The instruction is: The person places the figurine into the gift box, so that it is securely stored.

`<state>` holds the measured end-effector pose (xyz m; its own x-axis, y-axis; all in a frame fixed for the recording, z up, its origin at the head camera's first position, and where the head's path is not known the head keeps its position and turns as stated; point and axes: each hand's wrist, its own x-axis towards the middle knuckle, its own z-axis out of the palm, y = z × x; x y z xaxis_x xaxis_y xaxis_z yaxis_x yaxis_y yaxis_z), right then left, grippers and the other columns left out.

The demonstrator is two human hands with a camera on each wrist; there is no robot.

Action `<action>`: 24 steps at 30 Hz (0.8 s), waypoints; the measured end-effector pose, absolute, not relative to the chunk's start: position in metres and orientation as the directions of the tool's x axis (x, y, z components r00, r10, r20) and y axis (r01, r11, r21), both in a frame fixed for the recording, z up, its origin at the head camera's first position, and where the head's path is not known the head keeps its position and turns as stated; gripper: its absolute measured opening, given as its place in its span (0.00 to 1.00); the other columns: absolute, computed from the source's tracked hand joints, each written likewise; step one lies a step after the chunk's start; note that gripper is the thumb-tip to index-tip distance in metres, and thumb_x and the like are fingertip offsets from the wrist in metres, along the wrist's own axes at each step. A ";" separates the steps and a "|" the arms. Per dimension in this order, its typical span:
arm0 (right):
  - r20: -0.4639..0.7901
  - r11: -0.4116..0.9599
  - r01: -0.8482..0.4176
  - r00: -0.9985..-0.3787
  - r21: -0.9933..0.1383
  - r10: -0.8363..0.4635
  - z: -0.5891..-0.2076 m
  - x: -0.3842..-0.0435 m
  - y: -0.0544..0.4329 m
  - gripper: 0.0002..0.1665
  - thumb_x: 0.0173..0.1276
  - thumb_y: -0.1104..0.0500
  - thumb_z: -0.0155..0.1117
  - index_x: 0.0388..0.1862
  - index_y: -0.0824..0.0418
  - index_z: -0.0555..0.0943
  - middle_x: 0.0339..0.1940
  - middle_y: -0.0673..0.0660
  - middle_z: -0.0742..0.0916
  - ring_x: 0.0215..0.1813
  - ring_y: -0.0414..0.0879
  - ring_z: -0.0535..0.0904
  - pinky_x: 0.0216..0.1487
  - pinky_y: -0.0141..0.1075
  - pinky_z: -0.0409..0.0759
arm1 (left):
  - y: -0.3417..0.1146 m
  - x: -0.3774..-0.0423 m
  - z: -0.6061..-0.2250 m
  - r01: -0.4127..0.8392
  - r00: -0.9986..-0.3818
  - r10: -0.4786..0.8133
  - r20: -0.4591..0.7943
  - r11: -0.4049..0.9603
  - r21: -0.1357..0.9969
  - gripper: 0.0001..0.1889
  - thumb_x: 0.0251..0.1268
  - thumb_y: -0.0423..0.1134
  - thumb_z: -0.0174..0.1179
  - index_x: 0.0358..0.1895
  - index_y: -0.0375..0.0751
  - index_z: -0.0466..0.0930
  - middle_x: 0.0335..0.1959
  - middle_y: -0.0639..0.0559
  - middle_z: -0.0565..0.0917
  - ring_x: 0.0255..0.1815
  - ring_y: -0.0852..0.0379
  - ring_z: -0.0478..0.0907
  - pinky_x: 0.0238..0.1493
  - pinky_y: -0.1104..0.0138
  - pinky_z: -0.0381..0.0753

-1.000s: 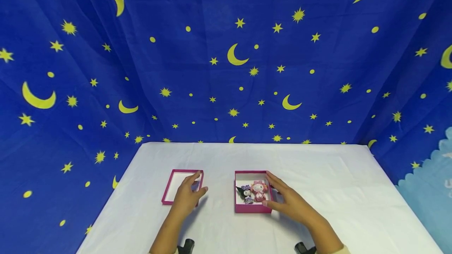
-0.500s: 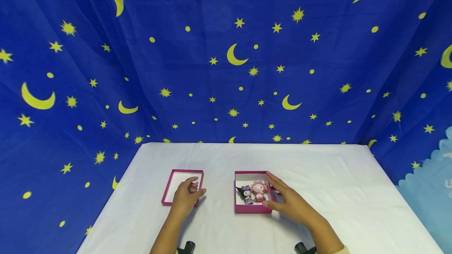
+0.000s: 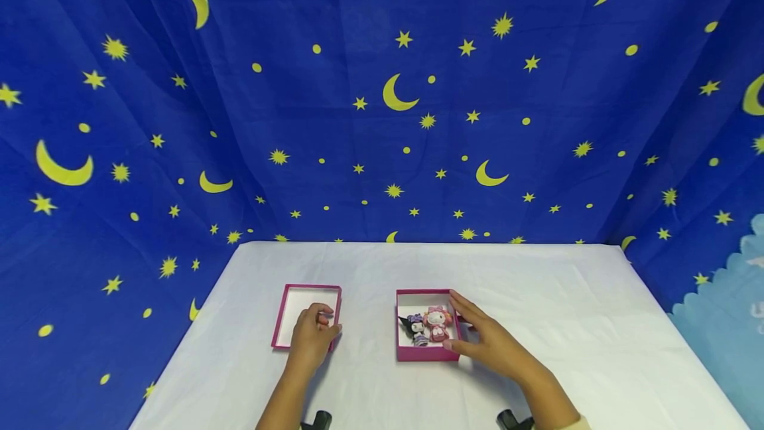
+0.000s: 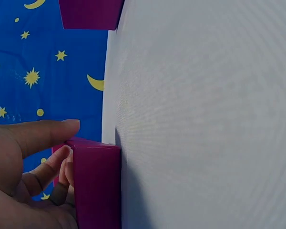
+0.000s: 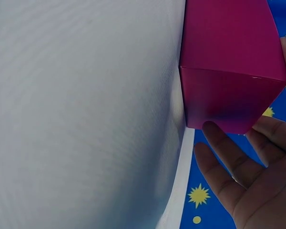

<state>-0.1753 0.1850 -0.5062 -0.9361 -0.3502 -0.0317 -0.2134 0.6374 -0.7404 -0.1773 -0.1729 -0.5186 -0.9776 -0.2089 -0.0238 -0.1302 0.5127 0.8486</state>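
A shallow pink box lid [image 3: 278, 317] lies on the left with its white inside facing up. My left hand [image 3: 310, 337] is at its right side, fingers curled inside the wall and thumb outside; the left wrist view shows the pink wall [image 4: 97, 186] between them. To the right stands a deeper open pink box [image 3: 418, 354]. In it lie a figurine with a black pointed hat [image 3: 416, 329] and a pink-dressed figurine [image 3: 438, 324]. My right hand [image 3: 495, 347] holds the box's right side, thumb at the front corner, forefinger at the back; other fingertips touch the side wall [image 5: 233, 100].
A white cloth [image 3: 370, 383] covers the table, with cloth showing between lid and box. Behind hangs a blue curtain [image 3: 334, 125] with yellow moons and stars. A light-blue cloth [image 3: 728, 310] hangs at the right. Black wrist camera parts [image 3: 322, 419] show near the bottom edge.
My left fingers have curled in over the lid's right wall, and the lid has shifted slightly left. My right hand and the box with the figurines have stayed put.
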 end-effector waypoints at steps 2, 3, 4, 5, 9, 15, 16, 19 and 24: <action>-0.039 0.638 -0.207 -0.936 -0.742 -0.349 -0.507 -0.176 0.185 0.54 0.61 0.37 0.72 0.82 0.43 0.58 0.85 0.47 0.59 0.80 0.57 0.64 0.77 0.63 0.60 | -0.174 -0.177 -0.520 -0.119 -0.979 -0.204 -0.012 0.522 0.845 0.14 0.59 0.30 0.68 0.48 0.34 0.79 0.36 0.47 0.74 0.34 0.58 0.72 0.28 0.73 0.73; -0.040 0.637 -0.205 -0.936 -0.743 -0.349 -0.508 -0.176 0.185 0.54 0.61 0.37 0.72 0.82 0.43 0.58 0.85 0.47 0.59 0.80 0.57 0.65 0.77 0.63 0.60 | -0.174 -0.177 -0.520 -0.115 -0.979 -0.201 -0.008 0.524 0.844 0.13 0.59 0.30 0.67 0.47 0.34 0.79 0.36 0.47 0.74 0.34 0.58 0.72 0.28 0.73 0.73; -0.041 0.635 -0.204 -0.936 -0.745 -0.348 -0.508 -0.176 0.185 0.54 0.61 0.37 0.72 0.82 0.42 0.58 0.85 0.47 0.59 0.80 0.57 0.65 0.77 0.63 0.60 | -0.174 -0.177 -0.520 -0.112 -0.980 -0.199 -0.006 0.523 0.845 0.13 0.59 0.29 0.67 0.47 0.34 0.80 0.36 0.47 0.75 0.33 0.58 0.72 0.28 0.73 0.73; -0.041 0.634 -0.203 -0.936 -0.746 -0.349 -0.508 -0.176 0.185 0.54 0.61 0.37 0.72 0.82 0.42 0.58 0.85 0.47 0.59 0.79 0.57 0.66 0.77 0.63 0.60 | -0.174 -0.178 -0.521 -0.108 -0.980 -0.197 -0.003 0.522 0.846 0.13 0.59 0.29 0.66 0.47 0.33 0.80 0.35 0.47 0.76 0.33 0.59 0.73 0.28 0.73 0.74; -0.042 0.628 -0.202 -0.936 -0.752 -0.351 -0.508 -0.176 0.185 0.54 0.61 0.38 0.73 0.82 0.42 0.58 0.85 0.46 0.59 0.78 0.56 0.67 0.77 0.62 0.61 | -0.174 -0.177 -0.521 -0.109 -0.978 -0.207 -0.002 0.506 0.856 0.12 0.60 0.28 0.64 0.47 0.32 0.80 0.35 0.47 0.79 0.32 0.60 0.74 0.29 0.74 0.76; -0.033 0.624 -0.211 -0.934 -0.753 -0.356 -0.508 -0.176 0.185 0.54 0.62 0.38 0.73 0.82 0.43 0.58 0.85 0.46 0.58 0.78 0.56 0.68 0.77 0.62 0.61 | -0.171 -0.177 -0.518 -0.085 -0.963 -0.265 0.044 0.456 0.886 0.11 0.59 0.25 0.61 0.46 0.32 0.80 0.36 0.46 0.80 0.30 0.64 0.73 0.26 0.75 0.76; -0.032 0.624 -0.212 -0.934 -0.752 -0.356 -0.508 -0.176 0.185 0.54 0.62 0.38 0.73 0.82 0.43 0.58 0.85 0.45 0.58 0.78 0.55 0.68 0.77 0.62 0.61 | -0.171 -0.177 -0.517 -0.080 -0.960 -0.274 0.053 0.451 0.889 0.11 0.59 0.25 0.61 0.46 0.32 0.80 0.36 0.46 0.80 0.31 0.64 0.73 0.27 0.75 0.76; -0.021 0.628 -0.224 -0.933 -0.745 -0.358 -0.507 -0.175 0.184 0.54 0.62 0.39 0.72 0.82 0.43 0.58 0.85 0.46 0.59 0.77 0.55 0.69 0.76 0.60 0.64 | -0.170 -0.177 -0.514 -0.058 -0.954 -0.290 0.080 0.439 0.896 0.12 0.59 0.25 0.61 0.47 0.33 0.80 0.37 0.45 0.81 0.31 0.64 0.73 0.28 0.76 0.75; -0.007 0.635 -0.240 -0.933 -0.734 -0.360 -0.508 -0.175 0.184 0.54 0.63 0.38 0.71 0.82 0.44 0.57 0.85 0.50 0.60 0.75 0.56 0.71 0.75 0.60 0.66 | -0.168 -0.175 -0.508 -0.045 -0.940 -0.323 0.110 0.436 0.899 0.11 0.62 0.27 0.61 0.48 0.34 0.81 0.39 0.45 0.82 0.33 0.64 0.73 0.31 0.77 0.75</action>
